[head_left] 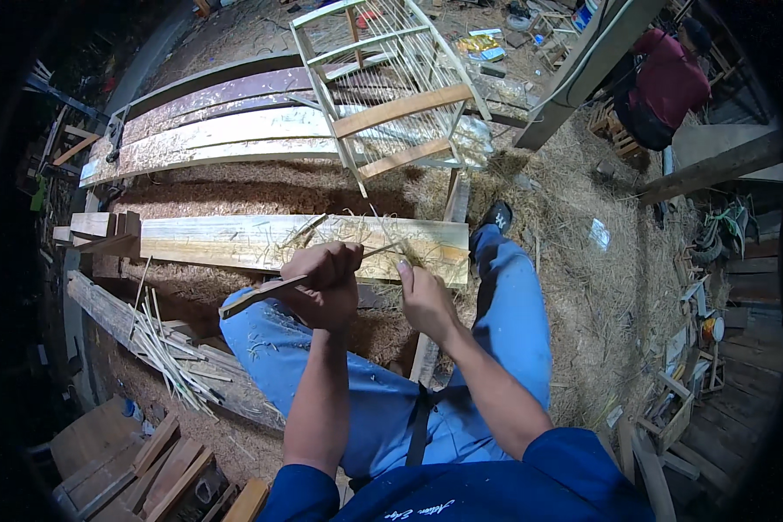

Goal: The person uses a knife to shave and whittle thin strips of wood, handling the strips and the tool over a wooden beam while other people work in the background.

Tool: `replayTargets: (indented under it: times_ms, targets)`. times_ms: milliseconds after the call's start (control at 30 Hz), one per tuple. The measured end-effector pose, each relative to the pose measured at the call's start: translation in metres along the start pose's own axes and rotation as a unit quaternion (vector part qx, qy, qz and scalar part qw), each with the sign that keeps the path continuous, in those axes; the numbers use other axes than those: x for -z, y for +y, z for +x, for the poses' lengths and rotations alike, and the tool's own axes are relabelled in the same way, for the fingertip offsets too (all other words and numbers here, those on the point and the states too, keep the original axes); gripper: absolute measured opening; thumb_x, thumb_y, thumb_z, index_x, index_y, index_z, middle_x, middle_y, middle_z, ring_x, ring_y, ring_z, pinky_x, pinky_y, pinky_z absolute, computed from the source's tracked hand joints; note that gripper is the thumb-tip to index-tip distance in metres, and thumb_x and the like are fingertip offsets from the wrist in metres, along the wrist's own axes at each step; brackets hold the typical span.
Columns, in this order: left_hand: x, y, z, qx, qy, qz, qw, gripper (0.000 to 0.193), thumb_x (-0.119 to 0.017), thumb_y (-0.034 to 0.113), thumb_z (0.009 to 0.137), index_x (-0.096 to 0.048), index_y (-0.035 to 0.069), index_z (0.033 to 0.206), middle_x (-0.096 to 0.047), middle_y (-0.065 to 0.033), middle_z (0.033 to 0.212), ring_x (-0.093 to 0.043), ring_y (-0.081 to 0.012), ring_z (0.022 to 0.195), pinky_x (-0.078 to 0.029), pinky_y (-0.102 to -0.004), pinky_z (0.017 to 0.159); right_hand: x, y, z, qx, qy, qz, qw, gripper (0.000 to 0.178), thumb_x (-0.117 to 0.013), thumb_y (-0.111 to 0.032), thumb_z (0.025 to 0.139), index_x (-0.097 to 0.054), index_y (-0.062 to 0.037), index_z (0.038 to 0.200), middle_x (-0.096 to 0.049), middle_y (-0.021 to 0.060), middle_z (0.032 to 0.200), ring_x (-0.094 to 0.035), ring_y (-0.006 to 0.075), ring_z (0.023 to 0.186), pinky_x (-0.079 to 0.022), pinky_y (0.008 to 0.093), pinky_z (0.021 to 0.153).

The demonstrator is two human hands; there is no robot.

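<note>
My left hand (pixel 324 283) is closed in a fist around a long slim wooden-handled tool (pixel 250 301). Its broad dark end sticks out to the left over my knee, and the thin end points right, toward my other hand; whether it is a knife blade I cannot tell. My right hand (pixel 428 303) is pinched shut, thumb up, on a thin strip (pixel 379 219) that slants away to the far left. The two pieces meet or cross just beyond my right thumb. Curled shavings lie below on a pale wooden plank (pixel 235 237) in front of me.
A slatted wooden frame (pixel 391 113) leans on a shaving-strewn bench (pixel 191 150) beyond. Thin sticks (pixel 172 361) lie piled on a weathered beam (pixel 109 300) at left. A post (pixel 587 74) stands far right, near a person in a dark red top (pixel 670 87). Shavings cover the floor.
</note>
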State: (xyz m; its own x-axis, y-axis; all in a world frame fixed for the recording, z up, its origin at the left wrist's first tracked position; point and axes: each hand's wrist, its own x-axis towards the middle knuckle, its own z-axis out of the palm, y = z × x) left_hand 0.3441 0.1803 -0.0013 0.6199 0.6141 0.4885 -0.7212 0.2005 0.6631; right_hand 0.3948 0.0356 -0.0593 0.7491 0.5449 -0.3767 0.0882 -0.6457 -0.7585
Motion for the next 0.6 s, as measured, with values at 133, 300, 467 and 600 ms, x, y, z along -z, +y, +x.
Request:
replayTargets:
  times_ms: [133,300,467,600]
  targets:
    - [-0.003,0.002,0.0,0.002,-0.009,-0.001,1.0,0.075,-0.03,0.073,0.094,-0.016,0.011,0.056,-0.012,0.0025,0.053,-0.011,-0.0121,0.046,-0.011,-0.0318,0.046,0.008,0.004,0.008,-0.069,-0.065,-0.006,0.995,0.047,-0.039,-0.031,0.104,-0.061,0.0052,0.084,-0.062,0.0343,0.081,-0.061,0.0525,0.084,-0.046,0.0585,0.077]
    - [-0.001,-0.002,-0.001,-0.001,0.016,-0.002,1.0,0.075,-0.032,0.074,0.094,-0.017,0.011,0.057,-0.013,0.0025,0.054,-0.012,-0.0117,0.047,-0.012,-0.0319,0.047,-0.002,0.01,-0.001,-0.048,-0.038,0.021,0.998,0.053,-0.036,-0.037,0.104,-0.064,0.0058,0.09,-0.064,0.0345,0.082,-0.062,0.0523,0.086,-0.047,0.0587,0.077]
    - [-0.007,0.0,-0.003,-0.05,0.126,0.035,0.99,0.061,-0.039,0.069,0.095,-0.037,0.01,0.08,-0.027,0.0012,0.062,-0.023,-0.0105,0.053,-0.022,-0.0281,0.051,-0.017,0.031,0.006,-0.092,-0.005,-0.042,0.995,0.063,-0.032,-0.046,0.104,-0.066,0.0061,0.093,-0.065,0.0351,0.089,-0.062,0.0529,0.09,-0.048,0.0582,0.081]
    - [-0.016,0.0,0.003,-0.071,0.125,0.057,0.988,0.044,-0.039,0.055,0.102,-0.042,0.012,0.09,-0.03,0.0009,0.064,-0.025,-0.0111,0.054,-0.025,-0.029,0.051,-0.019,0.037,0.013,-0.087,0.003,-0.016,0.996,0.065,-0.033,-0.048,0.103,-0.066,0.0061,0.093,-0.064,0.0358,0.088,-0.062,0.0531,0.091,-0.048,0.0583,0.082]
